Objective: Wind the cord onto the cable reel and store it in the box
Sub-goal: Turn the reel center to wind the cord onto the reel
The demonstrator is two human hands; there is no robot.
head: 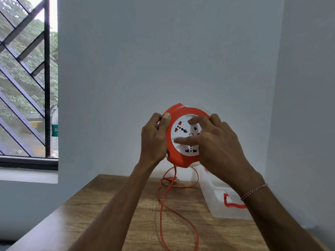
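Nearest, two bare forearms reach forward over a wood-grain table (101,211), the right wrist wearing a thin braided thread. A thin orange cord (164,211) snakes in loose loops along the tabletop, rising at the far end to the reel's underside; its orange plug (171,178) lies on the wood near the wall. To the right of the cord sits a translucent plastic box (219,205), rectangular, with an orange latch on its near end.

Held up above the table, the reel (178,156) is a round, glossy orange plastic shell with a white disc of sockets facing the camera. The left hand (154,140) grips its left rim, fingers curled behind, thumb pressed flat on the orange front edge. The right hand (215,147) lies across the white face, fingers spread and slightly bent, thumb and forefinger tips pressing the disc.

Beyond stands a smooth pale wall; at left, a window with a dark diagonal metal grille and a clear bottle (55,131) on the sill.
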